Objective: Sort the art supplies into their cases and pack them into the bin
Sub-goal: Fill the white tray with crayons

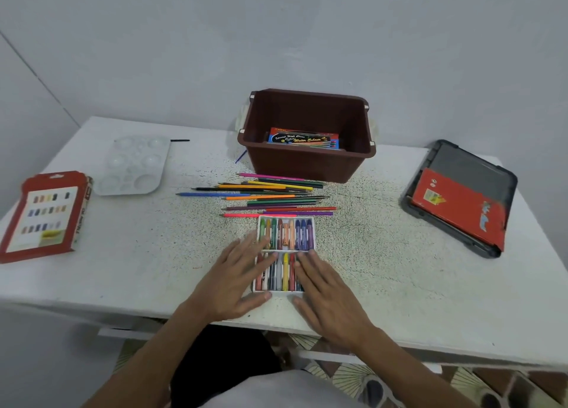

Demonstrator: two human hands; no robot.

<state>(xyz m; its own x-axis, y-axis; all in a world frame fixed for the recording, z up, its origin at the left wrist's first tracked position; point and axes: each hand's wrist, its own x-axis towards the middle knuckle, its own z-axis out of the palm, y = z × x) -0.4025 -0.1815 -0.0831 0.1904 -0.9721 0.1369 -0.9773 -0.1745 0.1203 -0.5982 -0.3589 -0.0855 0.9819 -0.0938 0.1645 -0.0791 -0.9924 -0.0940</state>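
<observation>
Hands (236,280) on tray (289,250) of crayons (302,235)

Glossy plastic bin (307,164) (brown), speckled tabletop (153,253)

The dark brown plastic bin (301,164) is open at the top. Only a flat blue water-colour box (304,140) lies on its floor, so the way in from above is free. Just in front of the bin, a loose row of coloured pencils (270,197) lies across the speckled white table (368,198), with the white crayon tray (289,233) nearer still. Left of the bin, bare table runs to the translucent paint palette (132,164). Right of it, bare table reaches the grey plastic lid (479,167).
</observation>
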